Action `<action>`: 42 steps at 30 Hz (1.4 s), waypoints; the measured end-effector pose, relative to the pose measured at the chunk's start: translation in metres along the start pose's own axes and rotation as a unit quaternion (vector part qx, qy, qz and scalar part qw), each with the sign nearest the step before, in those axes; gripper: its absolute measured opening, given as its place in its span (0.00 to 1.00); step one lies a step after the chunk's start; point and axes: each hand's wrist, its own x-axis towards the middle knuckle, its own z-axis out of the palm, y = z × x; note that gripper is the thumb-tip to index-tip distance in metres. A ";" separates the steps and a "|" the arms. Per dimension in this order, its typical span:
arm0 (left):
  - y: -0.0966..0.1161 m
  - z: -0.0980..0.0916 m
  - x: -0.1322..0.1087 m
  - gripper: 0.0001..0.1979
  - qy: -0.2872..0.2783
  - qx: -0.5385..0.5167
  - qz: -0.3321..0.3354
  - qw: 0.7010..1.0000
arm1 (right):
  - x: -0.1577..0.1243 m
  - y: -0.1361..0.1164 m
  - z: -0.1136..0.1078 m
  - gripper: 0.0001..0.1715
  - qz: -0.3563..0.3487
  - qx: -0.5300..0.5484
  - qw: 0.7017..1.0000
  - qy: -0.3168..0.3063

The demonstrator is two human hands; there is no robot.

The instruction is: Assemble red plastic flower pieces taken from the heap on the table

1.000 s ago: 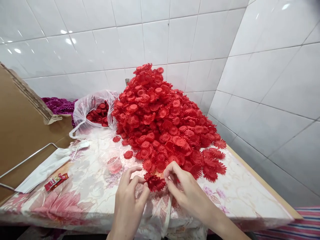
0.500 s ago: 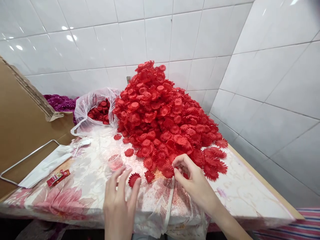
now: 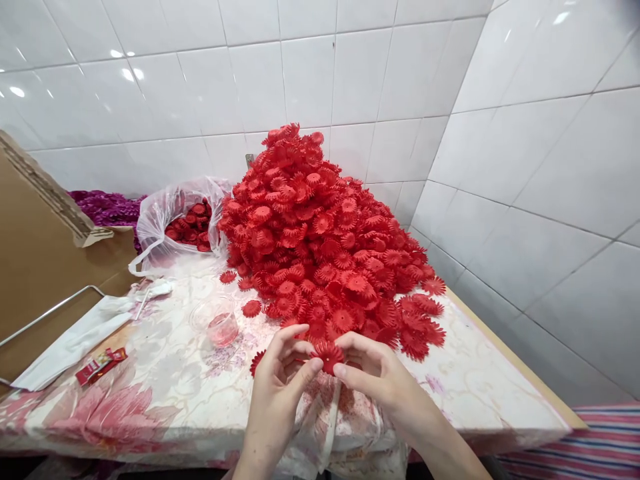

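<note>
A tall heap of red, fringed, flower-shaped discs (image 3: 320, 247) fills the middle of the tabletop (image 3: 165, 393), right in front of the person, its near edge partly hidden behind the fingers. Left of it slumps a translucent white plastic bag (image 3: 147, 233) with darker red pieces (image 3: 193, 225) inside; beyond, a mound of purple frilly pieces (image 3: 105, 208) is partly blocked by an open brown cardboard box (image 3: 43, 267). Nearer lie a small clear plastic cup (image 3: 223, 331) with a reddish bottom, a shiny red wrapper (image 3: 101, 367) and a flat white strip of material (image 3: 75, 343) beside a bent metal rod (image 3: 55, 310). A pale narrow strap (image 3: 330, 427) runs down below the hands.

One single red toothed-edge disc (image 3: 328, 358) is between the hands, in front of the heap — the left hand (image 3: 277, 387) pinches its left side, the right hand (image 3: 383, 377) its right side.

Half a second ago the left hand was spread well apart from the right, which was at a disc by the heap's edge; now they meet at one disc. The loose dark red disc (image 3: 256, 363) on the left, then mostly exposed, is now partly covered by the left hand.
</note>
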 end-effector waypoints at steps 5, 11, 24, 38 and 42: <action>-0.005 0.003 -0.001 0.16 0.023 0.055 0.044 0.997 | -0.002 0.001 0.005 0.10 -0.010 0.000 1.000 -0.010; -0.015 0.012 -0.015 0.13 0.164 0.200 0.165 0.952 | -0.003 0.009 0.010 0.09 -0.066 -0.027 0.991 0.113; -0.018 0.009 -0.020 0.13 0.116 0.102 0.032 0.987 | -0.006 0.011 0.008 0.16 -0.015 -0.050 0.993 0.106; -0.009 0.008 -0.018 0.12 0.051 0.005 -0.022 0.998 | -0.003 0.013 0.010 0.13 -0.070 -0.091 0.991 0.073; -0.005 0.006 -0.015 0.13 0.049 0.006 -0.033 0.998 | -0.003 0.005 0.004 0.15 -0.031 -0.091 0.995 0.029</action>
